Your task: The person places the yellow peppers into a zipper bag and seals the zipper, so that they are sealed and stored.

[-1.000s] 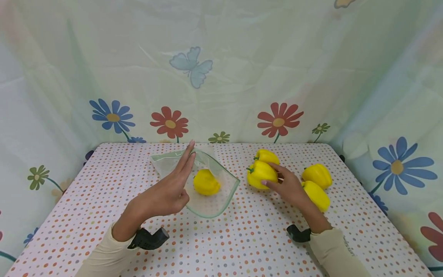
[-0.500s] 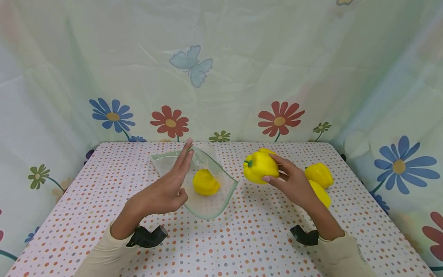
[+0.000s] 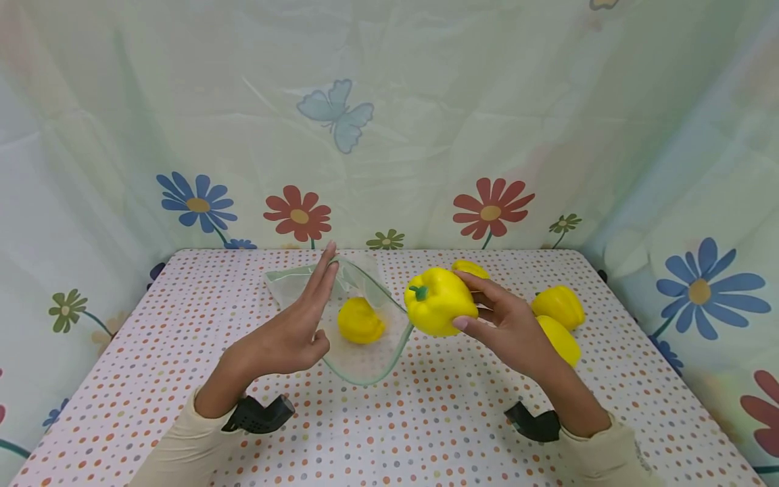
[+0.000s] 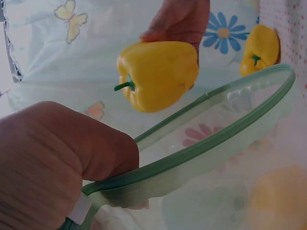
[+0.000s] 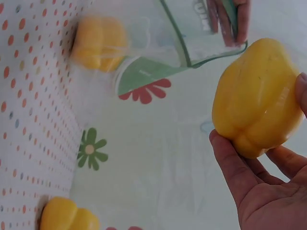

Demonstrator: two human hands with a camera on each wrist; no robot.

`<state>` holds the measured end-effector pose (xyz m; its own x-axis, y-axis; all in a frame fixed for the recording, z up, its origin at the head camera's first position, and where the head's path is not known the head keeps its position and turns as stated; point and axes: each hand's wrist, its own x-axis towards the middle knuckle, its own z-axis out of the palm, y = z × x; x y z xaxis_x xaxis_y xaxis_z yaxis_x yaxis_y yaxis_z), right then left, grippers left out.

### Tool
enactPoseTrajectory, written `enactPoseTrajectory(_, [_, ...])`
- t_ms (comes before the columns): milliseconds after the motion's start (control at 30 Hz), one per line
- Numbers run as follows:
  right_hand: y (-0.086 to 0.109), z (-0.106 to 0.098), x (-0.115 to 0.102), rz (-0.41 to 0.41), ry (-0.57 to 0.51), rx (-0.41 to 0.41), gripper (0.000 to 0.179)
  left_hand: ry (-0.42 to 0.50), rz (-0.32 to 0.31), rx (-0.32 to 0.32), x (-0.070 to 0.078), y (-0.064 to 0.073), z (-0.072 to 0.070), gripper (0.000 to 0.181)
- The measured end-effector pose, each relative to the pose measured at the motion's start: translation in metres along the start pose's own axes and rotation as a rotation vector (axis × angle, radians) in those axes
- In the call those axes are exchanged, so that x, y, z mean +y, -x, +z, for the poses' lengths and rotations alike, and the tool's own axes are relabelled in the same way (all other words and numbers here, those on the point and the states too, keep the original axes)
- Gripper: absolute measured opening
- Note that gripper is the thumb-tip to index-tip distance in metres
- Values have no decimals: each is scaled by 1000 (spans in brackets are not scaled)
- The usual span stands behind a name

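Note:
My left hand (image 3: 292,331) holds a clear zip bag (image 3: 365,368) by its green-edged mouth, fingers long and straight and the rim passing between them. In the left wrist view the mouth gapes wide, with the thumb at the green rim (image 4: 211,146). Inside the bag lies a yellow bell pepper (image 3: 361,321). My right hand (image 3: 508,328) grips another yellow bell pepper (image 3: 439,302) between thumb and fingers, its green stem pointing toward the bag. In the head view this pepper overlaps the bag's right corner; the left wrist view shows it just outside the mouth.
A yellow bell pepper (image 3: 470,269) sits behind the right hand. Two more, a farther pepper (image 3: 560,308) and a nearer pepper (image 3: 561,341), lie right of the right wrist. The dotted tabletop (image 3: 389,446) ends at a flowered backdrop (image 3: 402,135).
My right hand has lifted the front pepper off the table and carried it left toward the bag. The left hand and the bag have barely moved.

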<state>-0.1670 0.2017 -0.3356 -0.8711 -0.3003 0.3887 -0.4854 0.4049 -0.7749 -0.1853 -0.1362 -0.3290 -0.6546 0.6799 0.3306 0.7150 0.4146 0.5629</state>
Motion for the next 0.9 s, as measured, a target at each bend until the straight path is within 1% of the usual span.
enactPoseTrajectory(100, [-1,5,-8,-1,-5,-14,62,0,-9,4,-1,3,0,103])
enactPoseTrajectory(233, [-2,12,-18,-7,-43,-71,62,-9,-15,14,-1,7,-1,102])
enactPoseTrajectory(400, [-2,19,-24,-57,-99,-128,62,-9,-9,6,0,2,1,103])
enactPoseTrajectory(567, [-7,29,-27,-104,-123,-214,62,9,-27,-2,0,2,1,103])
enactPoseTrajectory(633, [-9,33,-28,-115,-128,-249,62,16,-23,-1,0,3,2,103])
enactPoseTrajectory(733, [-11,39,-29,-130,-142,-295,61,24,-1,2,0,2,3,102])
enactPoseTrajectory(833, [-13,45,-29,-131,-136,-314,63,13,26,3,-1,0,3,102])
enactPoseTrajectory(900, [-16,50,-28,-138,-103,-300,65,6,31,3,0,0,2,103])
